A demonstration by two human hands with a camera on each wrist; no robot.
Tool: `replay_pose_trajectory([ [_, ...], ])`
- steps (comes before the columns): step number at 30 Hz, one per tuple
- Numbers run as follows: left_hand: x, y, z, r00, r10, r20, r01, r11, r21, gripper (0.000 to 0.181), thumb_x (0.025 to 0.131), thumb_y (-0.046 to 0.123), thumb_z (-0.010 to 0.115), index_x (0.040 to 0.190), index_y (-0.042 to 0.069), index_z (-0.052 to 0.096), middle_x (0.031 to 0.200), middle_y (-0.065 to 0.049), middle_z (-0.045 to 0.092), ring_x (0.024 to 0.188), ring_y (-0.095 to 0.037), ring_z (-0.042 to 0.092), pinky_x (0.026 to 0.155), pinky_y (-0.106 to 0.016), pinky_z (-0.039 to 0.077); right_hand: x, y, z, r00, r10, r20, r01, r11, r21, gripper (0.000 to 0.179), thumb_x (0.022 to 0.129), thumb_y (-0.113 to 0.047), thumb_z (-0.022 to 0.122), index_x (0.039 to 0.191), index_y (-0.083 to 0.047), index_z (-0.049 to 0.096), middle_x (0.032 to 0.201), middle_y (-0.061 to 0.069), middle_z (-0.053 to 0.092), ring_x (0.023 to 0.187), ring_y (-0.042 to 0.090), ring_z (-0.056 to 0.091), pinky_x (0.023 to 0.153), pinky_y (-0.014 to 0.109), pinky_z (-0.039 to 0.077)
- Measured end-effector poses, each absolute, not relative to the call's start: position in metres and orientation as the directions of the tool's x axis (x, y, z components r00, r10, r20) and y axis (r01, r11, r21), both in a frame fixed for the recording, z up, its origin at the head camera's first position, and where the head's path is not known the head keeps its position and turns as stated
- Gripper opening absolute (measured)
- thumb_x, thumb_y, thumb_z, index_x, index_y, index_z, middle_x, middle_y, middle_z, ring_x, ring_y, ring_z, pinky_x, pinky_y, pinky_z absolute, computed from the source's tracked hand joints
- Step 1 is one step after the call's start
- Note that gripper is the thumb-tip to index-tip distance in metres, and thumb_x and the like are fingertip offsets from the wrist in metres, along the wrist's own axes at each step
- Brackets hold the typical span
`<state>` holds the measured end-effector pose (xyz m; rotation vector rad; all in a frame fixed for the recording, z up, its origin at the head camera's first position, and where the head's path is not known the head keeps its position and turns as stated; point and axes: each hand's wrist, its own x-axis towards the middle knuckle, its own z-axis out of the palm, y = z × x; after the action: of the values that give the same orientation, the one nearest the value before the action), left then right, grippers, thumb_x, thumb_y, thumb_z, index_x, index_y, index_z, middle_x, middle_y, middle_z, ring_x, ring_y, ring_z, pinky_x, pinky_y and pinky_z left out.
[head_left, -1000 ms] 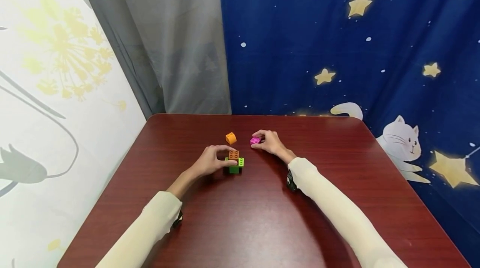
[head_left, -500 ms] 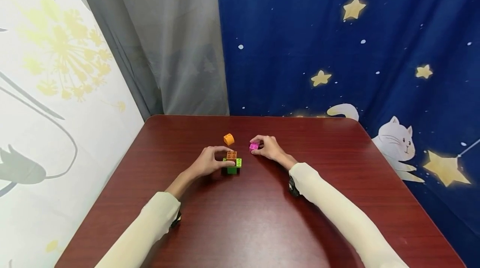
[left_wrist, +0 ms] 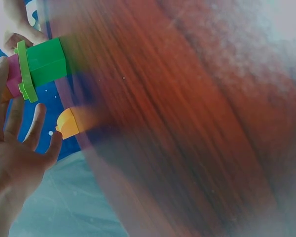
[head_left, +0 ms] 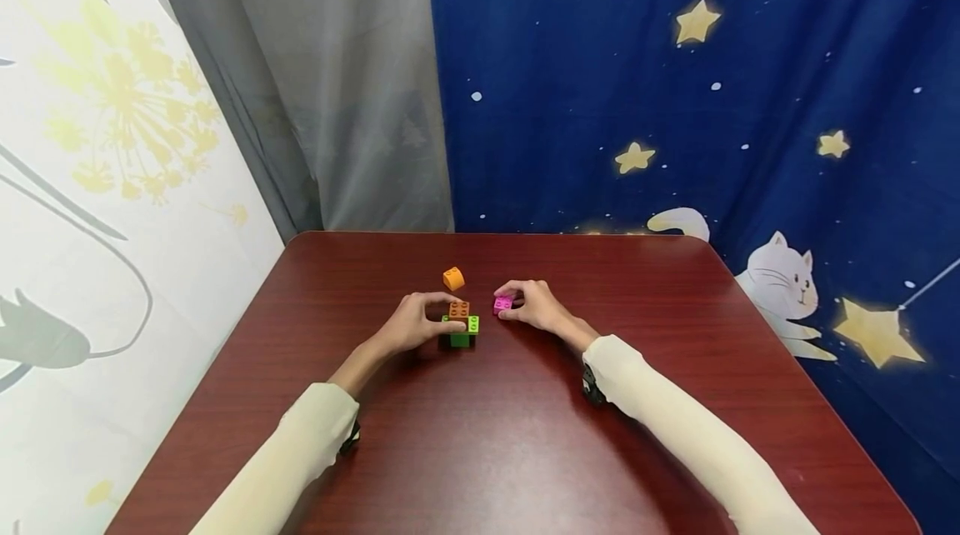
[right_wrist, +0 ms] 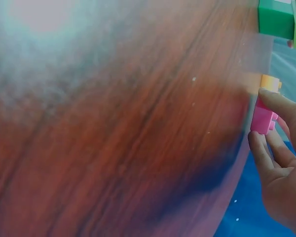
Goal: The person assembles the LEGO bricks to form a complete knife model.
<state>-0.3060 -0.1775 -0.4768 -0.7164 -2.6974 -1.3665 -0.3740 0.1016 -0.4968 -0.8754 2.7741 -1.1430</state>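
Observation:
In the head view my left hand [head_left: 408,322] pinches a small stack of toy building bricks between thumb and fingers. Its top is a brown-orange brick [head_left: 459,309]. The left wrist view shows a magenta brick [left_wrist: 13,69] under that, then a lime plate [left_wrist: 25,71] and a green block [left_wrist: 48,61] at the bottom. My right hand [head_left: 542,307], just right of the stack, pinches a pink brick [head_left: 502,303] by its sides. In the right wrist view the thumb and a finger grip opposite ends of this pink brick [right_wrist: 261,118], studs toward the palm.
An orange curved brick [head_left: 453,278] lies on the dark red table [head_left: 465,435], behind the stack. A grey curtain [head_left: 375,102] and a blue starry one [head_left: 570,85] hang past the far edge. A patterned white curtain [head_left: 90,268] borders the left side.
My right hand has drawn the pink brick toward me, roughly level with the top of the stack. The left hand keeps its hold in place. The head view has shifted slightly.

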Motion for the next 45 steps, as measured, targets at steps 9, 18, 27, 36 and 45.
replay_pose_trajectory([
  [9,-0.306,-0.179,-0.477,-0.891,0.383,0.244,0.421,0.497,0.759,0.037,0.084,0.032,0.089,0.117,0.020,0.077,0.111,0.000,0.077,0.108,-0.020,0.068,0.099,-0.053,0.052,-0.362,0.100,-0.481,-0.815,-0.520,0.254,-0.538,0.520,-0.663,0.039,0.084,-0.011,0.088,0.121,-0.005,0.076,0.111,0.011,0.076,0.099,0.023,0.074,0.088,0.037,0.060],
  [18,-0.306,-0.179,-0.478,-0.894,0.383,0.233,0.409,0.482,0.775,0.037,0.085,0.031,0.088,0.118,0.018,0.077,0.112,-0.006,0.076,0.106,-0.023,0.069,0.097,-0.054,0.053,-0.356,0.093,-0.464,-0.799,-0.543,0.259,-0.552,0.492,-0.673,0.040,0.085,-0.013,0.088,0.122,-0.004,0.075,0.112,0.011,0.077,0.098,0.022,0.075,0.088,0.041,0.060],
  [27,-0.305,-0.178,-0.479,-0.895,0.376,0.239,0.414,0.508,0.755,0.036,0.085,0.033,0.089,0.116,0.020,0.078,0.111,-0.001,0.077,0.107,-0.020,0.068,0.099,-0.051,0.053,-0.349,0.087,-0.450,-0.777,-0.572,0.265,-0.573,0.467,-0.673,0.040,0.087,-0.013,0.087,0.124,-0.004,0.075,0.112,0.010,0.077,0.098,0.020,0.075,0.087,0.034,0.060],
  [36,-0.306,-0.177,-0.480,-0.897,0.379,0.227,0.407,0.506,0.760,0.037,0.085,0.033,0.089,0.117,0.017,0.077,0.110,0.000,0.077,0.105,-0.018,0.069,0.098,-0.050,0.054,-0.342,0.075,-0.437,-0.749,-0.595,0.291,-0.605,0.436,-0.666,0.038,0.088,-0.014,0.086,0.123,-0.008,0.076,0.112,0.008,0.077,0.100,0.019,0.075,0.087,0.035,0.060],
  [45,-0.308,-0.179,-0.475,-0.878,0.402,0.261,0.458,0.546,0.701,0.042,0.083,0.035,0.090,0.116,0.013,0.078,0.113,-0.001,0.077,0.109,-0.018,0.069,0.098,-0.048,0.054,-0.334,0.057,-0.429,-0.713,-0.636,0.296,-0.621,0.376,-0.688,0.036,0.089,-0.014,0.084,0.124,-0.009,0.075,0.116,0.008,0.076,0.103,0.017,0.074,0.087,0.037,0.060],
])
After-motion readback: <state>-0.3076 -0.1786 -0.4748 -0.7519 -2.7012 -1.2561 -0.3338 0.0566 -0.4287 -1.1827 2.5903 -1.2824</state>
